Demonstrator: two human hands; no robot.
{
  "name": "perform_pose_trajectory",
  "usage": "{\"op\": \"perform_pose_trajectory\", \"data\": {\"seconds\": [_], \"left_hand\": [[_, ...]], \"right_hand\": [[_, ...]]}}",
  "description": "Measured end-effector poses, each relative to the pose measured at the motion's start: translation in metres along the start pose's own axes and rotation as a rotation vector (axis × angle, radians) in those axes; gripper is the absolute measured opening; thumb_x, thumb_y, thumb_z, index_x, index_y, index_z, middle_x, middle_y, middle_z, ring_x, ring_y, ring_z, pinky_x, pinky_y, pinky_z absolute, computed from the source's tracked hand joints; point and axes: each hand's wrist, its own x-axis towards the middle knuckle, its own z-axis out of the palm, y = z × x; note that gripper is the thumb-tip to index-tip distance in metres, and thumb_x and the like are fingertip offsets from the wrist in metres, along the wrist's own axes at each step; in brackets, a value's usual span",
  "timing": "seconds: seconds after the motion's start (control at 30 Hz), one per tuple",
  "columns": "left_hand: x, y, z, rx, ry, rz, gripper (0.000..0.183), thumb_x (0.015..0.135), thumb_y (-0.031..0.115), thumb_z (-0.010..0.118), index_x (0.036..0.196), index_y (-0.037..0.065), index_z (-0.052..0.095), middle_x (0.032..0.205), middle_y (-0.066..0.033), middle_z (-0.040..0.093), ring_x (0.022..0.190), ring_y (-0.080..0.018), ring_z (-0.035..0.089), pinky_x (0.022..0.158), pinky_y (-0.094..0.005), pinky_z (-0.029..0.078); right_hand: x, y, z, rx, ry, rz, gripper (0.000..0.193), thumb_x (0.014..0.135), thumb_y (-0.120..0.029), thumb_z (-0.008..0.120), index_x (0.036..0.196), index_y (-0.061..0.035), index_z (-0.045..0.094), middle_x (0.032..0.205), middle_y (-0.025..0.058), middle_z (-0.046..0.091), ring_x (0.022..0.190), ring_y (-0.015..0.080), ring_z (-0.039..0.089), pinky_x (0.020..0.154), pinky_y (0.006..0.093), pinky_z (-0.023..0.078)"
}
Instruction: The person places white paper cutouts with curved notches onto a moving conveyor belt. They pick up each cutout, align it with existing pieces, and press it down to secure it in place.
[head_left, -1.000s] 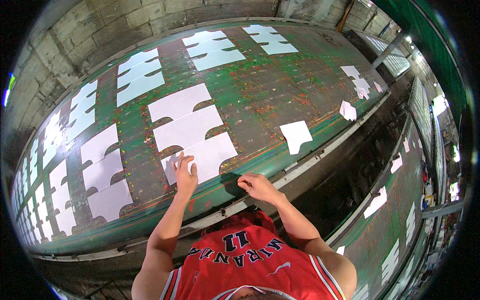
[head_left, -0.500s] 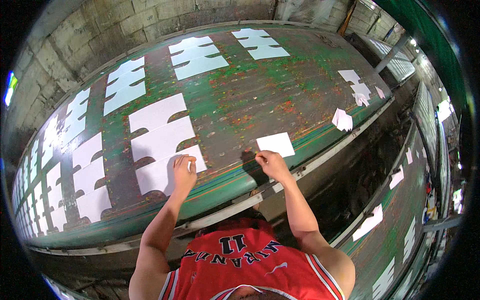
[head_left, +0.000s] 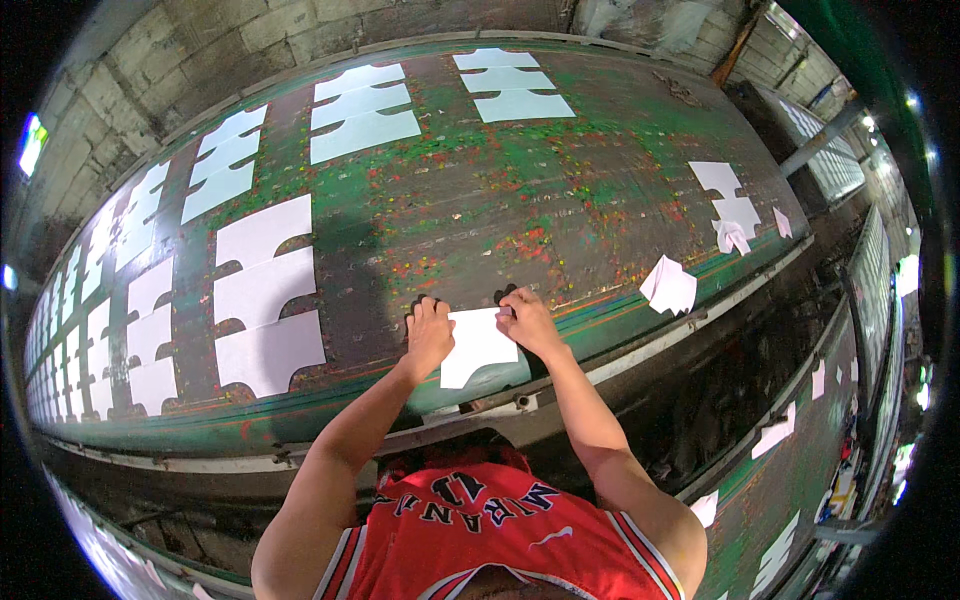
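A white cut cloth piece (head_left: 478, 347), with curved notches at its lower edge, is held at the near edge of a long green and dark table. My left hand (head_left: 431, 332) is closed on its upper left corner, fingers curled over it. At the upper right corner, my right hand (head_left: 527, 320) pinches the cloth. The piece's near end hangs over the table's rounded front edge. Left of my hands, several matching white pieces (head_left: 268, 350) lie flat, set edge to edge in a column.
More columns of white pieces (head_left: 365, 115) cover the table's left and far parts. Loose, folded pieces (head_left: 668, 285) lie to the right near the edge. A metal rail (head_left: 640, 352) runs along the front. Another table with pieces stands at the lower right, and a block wall (head_left: 240, 45) behind.
My right hand has brought the white cloth piece left and nearer, its long side turned toward me. My left hand has left the laid column and taken the piece's other corner.
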Motion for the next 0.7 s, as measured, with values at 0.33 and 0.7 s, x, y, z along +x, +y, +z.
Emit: {"op": "perform_pose_trajectory", "data": {"seconds": [0.33, 0.7], "left_hand": [[-0.022, 0.027, -0.020, -0.554, -0.074, 0.093, 0.018, 0.097, 0.012, 0.063, 0.107, -0.001, 0.055, 0.090, -0.0170, 0.064, 0.082, -0.0335, 0.065, 0.073, -0.0414, 0.051], [-0.093, 0.024, -0.100, -0.951, -0.098, -0.182, 0.025, 0.092, -0.001, 0.061, 0.117, 0.001, 0.058, 0.105, -0.0065, 0.064, 0.099, -0.0132, 0.059, 0.087, -0.0304, 0.048]], "right_hand": [[0.012, 0.012, -0.001, -0.074, -0.124, -0.385, 0.030, 0.080, -0.010, 0.078, 0.108, -0.0037, 0.070, 0.114, 0.0106, 0.064, 0.109, 0.0286, 0.058, 0.092, 0.0408, 0.049], [-0.038, -0.044, 0.006, 1.051, -0.137, 0.255, 0.016, 0.088, -0.011, 0.079, 0.099, -0.0034, 0.070, 0.083, -0.0027, 0.067, 0.073, 0.0058, 0.057, 0.064, 0.0238, 0.045]]}}
